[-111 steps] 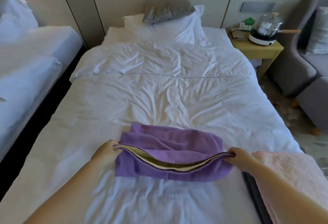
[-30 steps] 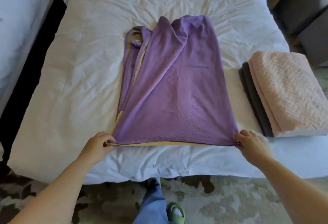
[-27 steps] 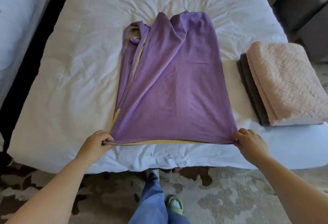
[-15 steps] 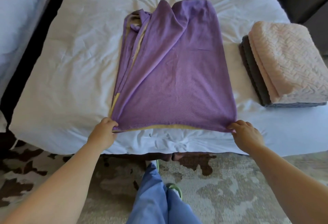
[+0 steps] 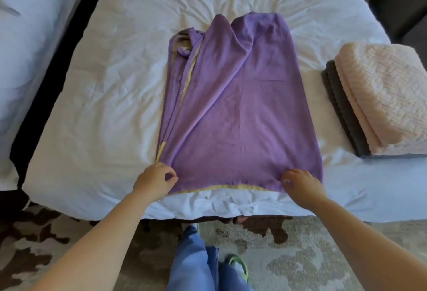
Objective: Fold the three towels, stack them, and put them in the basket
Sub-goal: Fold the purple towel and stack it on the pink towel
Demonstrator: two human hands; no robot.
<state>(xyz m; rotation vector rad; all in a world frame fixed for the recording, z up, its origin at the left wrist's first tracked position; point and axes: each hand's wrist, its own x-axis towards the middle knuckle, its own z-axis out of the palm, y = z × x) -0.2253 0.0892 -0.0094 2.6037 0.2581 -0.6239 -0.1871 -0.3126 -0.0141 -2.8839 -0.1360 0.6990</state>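
Purple towel (image 5: 240,117) flat on bed (image 5: 104,83), yellow hem, L hand (image 5: 154,180) & R hand (image 5: 302,185) fingers (image 5: 294,173) pinching hem

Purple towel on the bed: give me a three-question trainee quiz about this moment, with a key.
1. Which part of the purple towel do the left hand and right hand grip? A) far corners B) near corners C) middle
2. Fill in: the folded pink towel lies on a ___ towel.
3. True or false: the purple towel lies on top of the pink towel.
Key: 1 B; 2 grey; 3 false, they lie apart on the bed.
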